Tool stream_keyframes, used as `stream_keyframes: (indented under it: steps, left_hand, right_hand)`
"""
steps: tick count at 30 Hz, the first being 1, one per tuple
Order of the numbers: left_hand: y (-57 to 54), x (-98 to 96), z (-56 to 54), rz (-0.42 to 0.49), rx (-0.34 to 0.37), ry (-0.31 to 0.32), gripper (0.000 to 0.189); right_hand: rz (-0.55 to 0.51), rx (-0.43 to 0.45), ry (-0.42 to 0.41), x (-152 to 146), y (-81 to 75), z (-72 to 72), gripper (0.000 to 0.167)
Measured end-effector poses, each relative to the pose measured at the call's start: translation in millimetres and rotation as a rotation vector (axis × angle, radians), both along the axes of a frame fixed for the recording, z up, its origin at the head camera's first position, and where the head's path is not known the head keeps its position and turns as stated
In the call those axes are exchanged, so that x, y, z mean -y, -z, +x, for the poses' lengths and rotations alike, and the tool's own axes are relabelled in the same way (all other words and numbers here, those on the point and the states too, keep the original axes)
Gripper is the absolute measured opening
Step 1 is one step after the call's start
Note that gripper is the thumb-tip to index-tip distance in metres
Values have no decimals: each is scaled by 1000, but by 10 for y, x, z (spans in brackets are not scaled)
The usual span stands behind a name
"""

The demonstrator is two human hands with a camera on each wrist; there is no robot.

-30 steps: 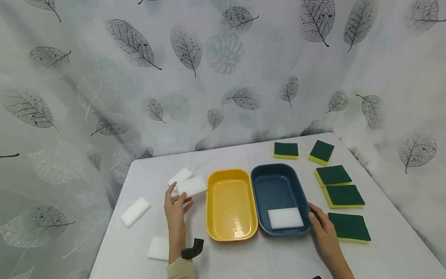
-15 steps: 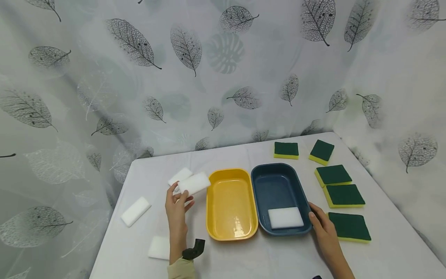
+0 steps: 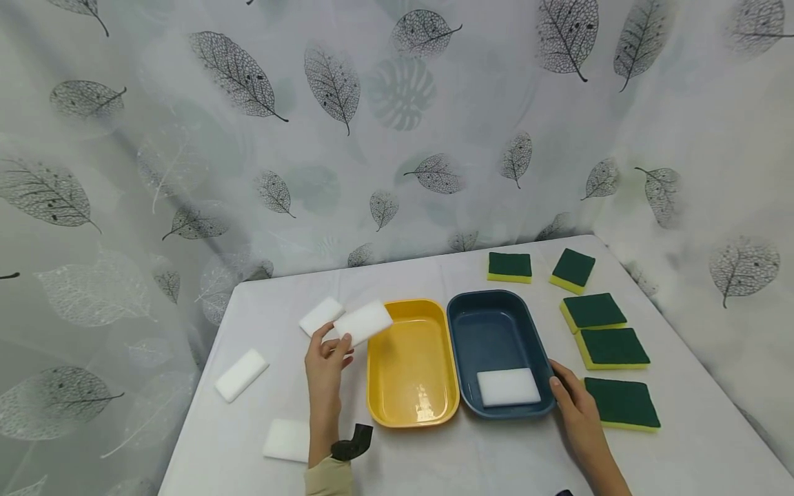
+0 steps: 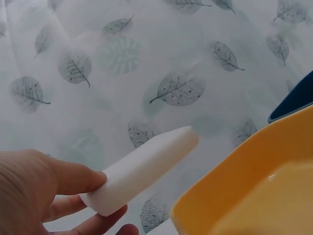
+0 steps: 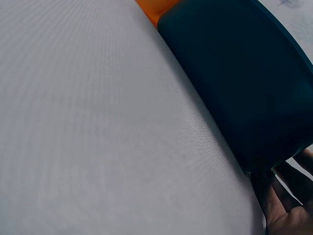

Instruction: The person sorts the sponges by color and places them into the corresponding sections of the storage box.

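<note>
Light touch serves best at the near side: right hand, fingers fairly straight, rests against the right side of the blue tray, enough to steady it without tilting. Soft pinch needed a little farther out, free end kept above the rim: left hand narrows on one end of a white sponge between thumb and fingers, the sponge by the yellow tray's left edge, apart from it in the left wrist view.

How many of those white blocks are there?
5 visible: one white block in the left hand, one lying just beyond it, one farthest left, one beside the left forearm, and one inside the blue tray. I can't rule out others being hidden.
</note>
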State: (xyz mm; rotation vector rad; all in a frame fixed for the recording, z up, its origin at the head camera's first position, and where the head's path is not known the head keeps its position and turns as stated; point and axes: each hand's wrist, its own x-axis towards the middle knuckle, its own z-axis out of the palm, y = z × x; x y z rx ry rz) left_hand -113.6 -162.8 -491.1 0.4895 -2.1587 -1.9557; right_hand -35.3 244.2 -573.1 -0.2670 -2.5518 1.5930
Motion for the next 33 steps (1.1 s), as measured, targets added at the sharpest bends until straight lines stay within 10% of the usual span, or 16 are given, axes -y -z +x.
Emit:
stream_keyframes:
  steps: [33]
  left_hand:
    - [-7, -656, -132, 20, -79, 174, 37]
  right_hand:
    - [7, -1, -12, 1, -32, 10, 57]
